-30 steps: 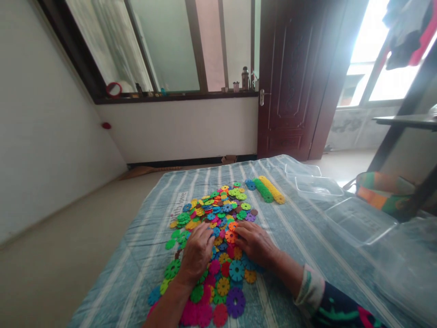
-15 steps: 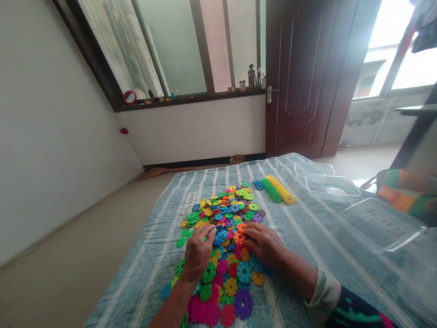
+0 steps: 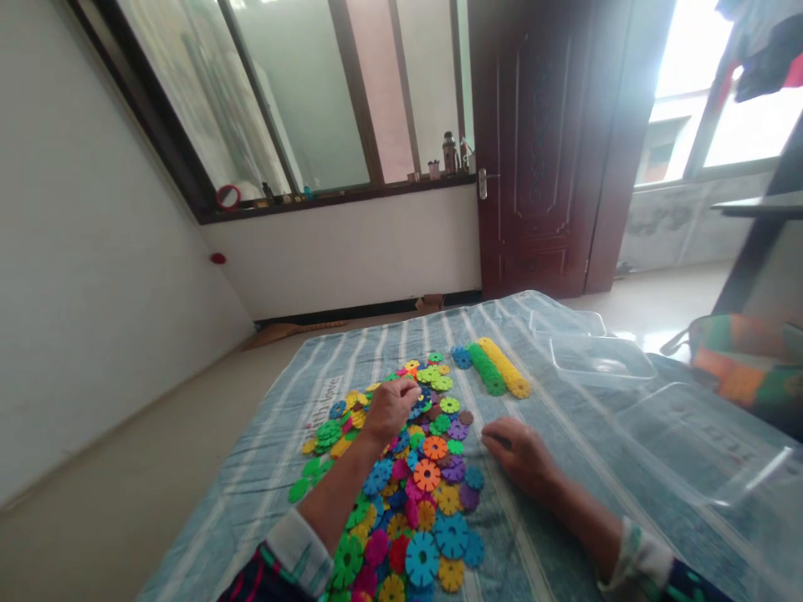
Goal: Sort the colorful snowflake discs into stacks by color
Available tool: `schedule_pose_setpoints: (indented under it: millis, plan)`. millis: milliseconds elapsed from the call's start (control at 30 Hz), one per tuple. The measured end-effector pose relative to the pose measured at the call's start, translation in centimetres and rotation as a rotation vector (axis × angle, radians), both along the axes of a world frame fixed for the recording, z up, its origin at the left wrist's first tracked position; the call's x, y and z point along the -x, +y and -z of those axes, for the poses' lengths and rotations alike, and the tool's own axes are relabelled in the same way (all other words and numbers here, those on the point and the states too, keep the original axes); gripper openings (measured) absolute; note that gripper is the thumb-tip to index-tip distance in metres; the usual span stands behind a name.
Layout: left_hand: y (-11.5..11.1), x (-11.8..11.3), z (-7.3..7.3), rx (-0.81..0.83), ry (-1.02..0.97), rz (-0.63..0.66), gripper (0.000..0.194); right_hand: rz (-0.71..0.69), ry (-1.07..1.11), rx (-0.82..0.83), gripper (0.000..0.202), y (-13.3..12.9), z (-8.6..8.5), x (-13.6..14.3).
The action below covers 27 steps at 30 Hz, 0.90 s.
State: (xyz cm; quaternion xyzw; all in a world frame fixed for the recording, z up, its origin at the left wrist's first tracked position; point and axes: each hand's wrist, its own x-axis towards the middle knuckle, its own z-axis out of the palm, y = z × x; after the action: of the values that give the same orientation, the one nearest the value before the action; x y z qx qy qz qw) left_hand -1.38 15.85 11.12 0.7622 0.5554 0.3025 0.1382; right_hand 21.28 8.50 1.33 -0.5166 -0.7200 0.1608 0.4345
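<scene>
A long heap of colourful notched plastic discs [image 3: 427, 476] spreads over the striped bed cover. My left hand [image 3: 390, 411] reaches over the far half of the heap, thumb and fingers pinched on a dark blue notched disc [image 3: 425, 391]. Just right of the heap, low over the cover, is my right hand [image 3: 519, 451]. Its fingers are curled together, and what they hold, if anything, is hidden. Beyond it lie a yellow row of stacked discs [image 3: 504, 368], a green row [image 3: 487, 369] and a short blue stack [image 3: 462, 357].
Clear plastic boxes [image 3: 600, 361] and a larger clear tray or lid [image 3: 703, 443] lie on the right of the striped bed cover [image 3: 565, 418]. A bag with orange and green patches [image 3: 740, 359] is at the far right. Past the bed's far edge stands a dark red door [image 3: 539, 150].
My left hand has moved forward to the far part of the heap. My right hand has left the orange discs and shifted right, off the heap. The view has tilted slightly.
</scene>
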Motion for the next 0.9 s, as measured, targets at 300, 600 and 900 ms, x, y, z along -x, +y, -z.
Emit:
schedule_pose_setpoints:
  millis: [300, 600, 900]
  plan:
    - [10.0, -8.4, 2.4, 0.093, 0.056, -0.057, 0.018, -0.018, 0.118, 0.053, 0.017, 0.6, 0.1, 0.3]
    - [12.5, -10.1, 4.3, 0.156, 0.117, -0.062, 0.025, 0.03, 0.088, 0.033, 0.016, 0.9, 0.5, 0.8]
    - [12.3, -10.5, 4.2, 0.045, 0.22, -0.104, 0.02, 0.026, 0.105, 0.045, 0.015, 0.8, 0.5, 0.9]
